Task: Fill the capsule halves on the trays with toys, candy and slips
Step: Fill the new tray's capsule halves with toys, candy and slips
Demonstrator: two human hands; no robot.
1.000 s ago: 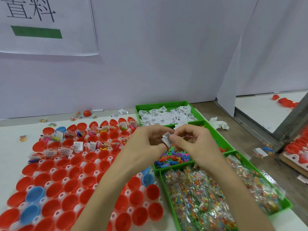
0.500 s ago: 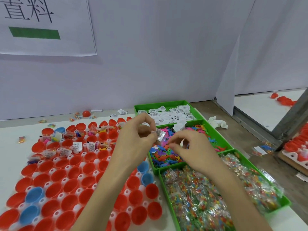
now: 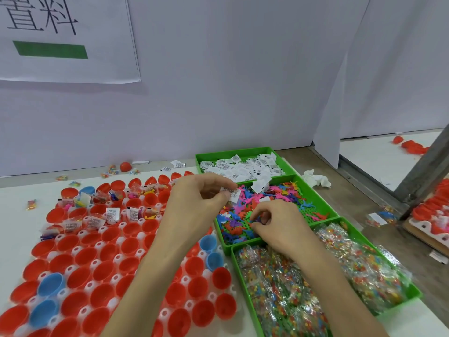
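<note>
Lying nearest, candy bags under rt forearm; capsule halves left of lt fingers. Right hand fingers curled, pinching toys in mid bin. Left hand thumb+index pinch slip just beyond rt fingertips; slip bin farther.

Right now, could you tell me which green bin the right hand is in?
The middle bin, full of colourful toys; the right hand is in it, between the far slips bin and the near candy bin.
</note>
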